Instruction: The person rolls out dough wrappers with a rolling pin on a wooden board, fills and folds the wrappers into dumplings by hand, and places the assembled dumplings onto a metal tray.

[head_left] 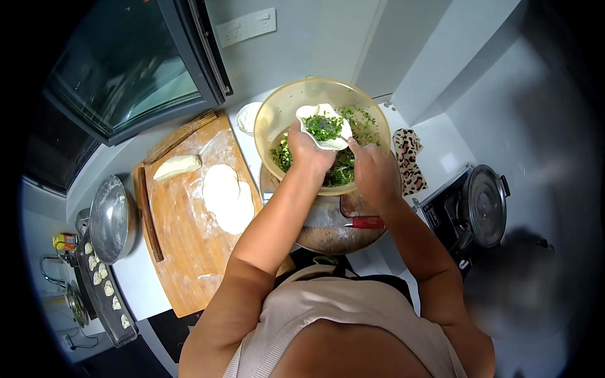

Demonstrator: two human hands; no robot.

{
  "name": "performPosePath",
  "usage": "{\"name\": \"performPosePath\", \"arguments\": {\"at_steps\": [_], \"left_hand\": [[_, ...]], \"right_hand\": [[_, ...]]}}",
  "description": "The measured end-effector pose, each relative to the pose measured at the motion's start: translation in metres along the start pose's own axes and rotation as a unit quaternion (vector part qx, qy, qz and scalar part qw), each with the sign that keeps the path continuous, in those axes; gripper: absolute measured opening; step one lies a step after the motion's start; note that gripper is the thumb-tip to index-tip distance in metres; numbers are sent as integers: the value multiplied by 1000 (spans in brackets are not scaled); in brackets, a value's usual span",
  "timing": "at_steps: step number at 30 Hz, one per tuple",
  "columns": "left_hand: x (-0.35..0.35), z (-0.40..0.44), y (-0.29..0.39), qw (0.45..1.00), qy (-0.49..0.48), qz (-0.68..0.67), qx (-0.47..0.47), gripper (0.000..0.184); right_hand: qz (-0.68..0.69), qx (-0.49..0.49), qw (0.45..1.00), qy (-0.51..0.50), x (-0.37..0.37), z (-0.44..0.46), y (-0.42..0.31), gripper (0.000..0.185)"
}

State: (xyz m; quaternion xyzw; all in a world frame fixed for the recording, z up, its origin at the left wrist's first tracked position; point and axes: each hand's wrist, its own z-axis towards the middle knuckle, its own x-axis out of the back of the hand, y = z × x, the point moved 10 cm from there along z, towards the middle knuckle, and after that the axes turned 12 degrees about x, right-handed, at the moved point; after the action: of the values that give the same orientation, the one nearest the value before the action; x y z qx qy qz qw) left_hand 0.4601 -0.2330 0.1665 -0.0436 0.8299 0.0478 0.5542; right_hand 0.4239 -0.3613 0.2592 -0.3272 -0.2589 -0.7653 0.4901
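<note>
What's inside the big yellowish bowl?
Chopped greens lie in the bowl, some stuck to its wall. The left hand, right hand and dough wrapper hide part of the inside, so what's under them can't be seen.

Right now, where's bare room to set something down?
Best: near half of the wooden board, bordered by rolling pin and flat dough. Smaller: white counter between leopard-print cloth and wall. Crowded: over the large bowl, where left hand holds the filled wrapper, right hand at its edge; red-handled knife occupies the round board.
</note>
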Motion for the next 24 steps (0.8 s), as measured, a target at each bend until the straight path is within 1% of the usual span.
{"name": "performPosePath", "arguments": {"at_steps": [2, 5, 8, 10, 11, 14, 15, 17, 19, 20, 23, 24], "left_hand": [[2, -3, 0, 1000, 11, -2, -1, 43], [4, -7, 2, 1000, 16, -11, -11, 45], [2, -9, 4, 1000, 6, -15, -7, 48], [1, -9, 6, 1000, -4, -14, 4, 48], [5, -10, 9, 1000, 11, -5, -7, 48], [8, -16, 18, 1000, 20, -1, -20, 47], [10, -12, 22, 1000, -2, -10, -7, 46], [21, -8, 35, 1000, -10, -11, -16, 45], [24, -13, 44, 1000, -13, 0, -18, 47], [26, -14, 47, 1000, -11, -1, -18, 47], [34, -15, 53, 1000, -7, 3, -16, 47], [34, -15, 54, 1000, -11, 5, -12, 47]], "right_hand": [[45, -7, 998, 39, 6, 2, 4, 37], [47, 4, 997, 57, 14, 8, 1, 36], [4, 9, 1000, -30, -5, 3, -4, 36], [24, -32, 999, -31, -5, 5, 2, 33], [35, -53, 997, -33, -5, 5, 4, 31], [65, -71, 994, 55, 9, 6, 19, 26], [75, -70, 992, 69, 9, 7, 25, 25], [94, -67, 988, 99, 4, 3, 39, 24], [-12, -65, 996, -53, -43, -19, 51, 24], [-66, -65, 987, -128, -64, -29, 55, 24], [-48, -90, 956, -275, -98, -50, 51, 19], [-47, -99, 950, -292, -100, -48, 49, 17]]}}
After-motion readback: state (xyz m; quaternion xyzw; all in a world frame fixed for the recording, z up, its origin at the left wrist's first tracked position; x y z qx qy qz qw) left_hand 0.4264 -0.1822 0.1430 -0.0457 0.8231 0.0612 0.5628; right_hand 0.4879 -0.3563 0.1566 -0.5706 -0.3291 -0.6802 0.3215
